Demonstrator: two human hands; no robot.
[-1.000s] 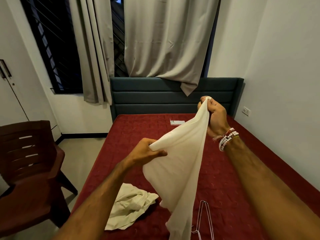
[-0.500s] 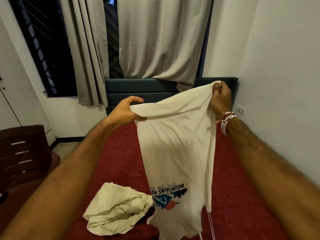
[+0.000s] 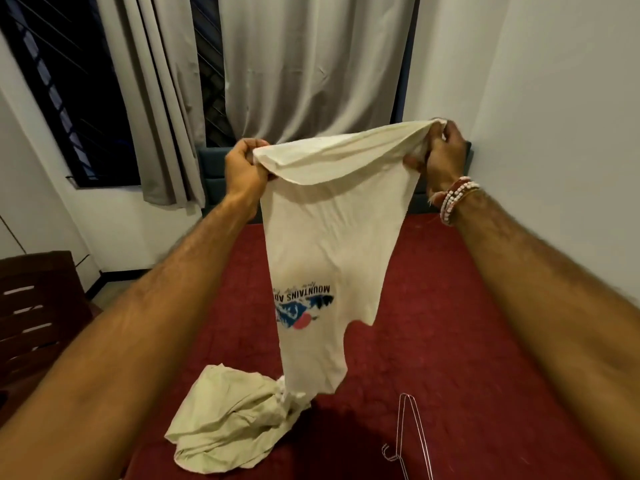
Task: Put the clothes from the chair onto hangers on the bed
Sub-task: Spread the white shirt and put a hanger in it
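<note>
I hold a cream T-shirt with a blue and pink mountain print up in the air over the bed. It hangs upside down, its hem stretched between my hands. My left hand grips the hem's left end, and my right hand pinches the right end. The shirt's lower end touches a second pale garment, which lies crumpled on the red bedspread. A thin wire hanger lies on the bed at the lower right.
A dark brown plastic chair stands at the left beside the bed. Grey curtains hang over a barred window behind the dark headboard. A white wall runs along the bed's right side.
Both hands rose and moved apart, spreading the shirt's hem wide. The shirt now hangs higher, and the view has tilted up towards the curtains.
</note>
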